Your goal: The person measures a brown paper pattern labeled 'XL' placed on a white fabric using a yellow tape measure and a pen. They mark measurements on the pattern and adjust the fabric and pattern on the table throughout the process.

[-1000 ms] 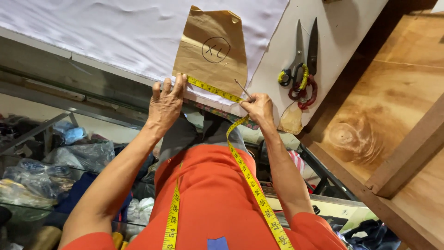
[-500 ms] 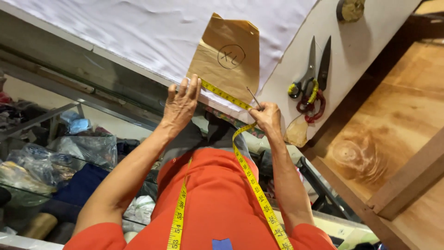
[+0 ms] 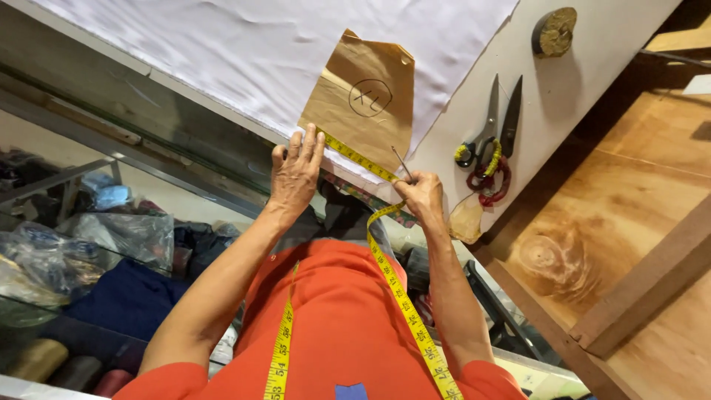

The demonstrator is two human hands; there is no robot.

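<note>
Nearest, clear bags (image 3: 111, 237) under the counter (image 3: 563, 104) hold dark cloth, hard to make out. The yellow tape (image 3: 355, 157) hangs round the neck and runs taut along the near edge of the brown paper pattern (image 3: 363, 111). The left hand (image 3: 295, 174) presses its end flat with fingers spread; the right hand (image 3: 422, 196) pinches tape and a thin pencil (image 3: 401, 163), beyond them white cloth (image 3: 259, 44) and scissors (image 3: 492, 144).

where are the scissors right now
In the head view, the scissors lie on the white table, right of the brown paper pattern and just beyond the right hand.
</note>
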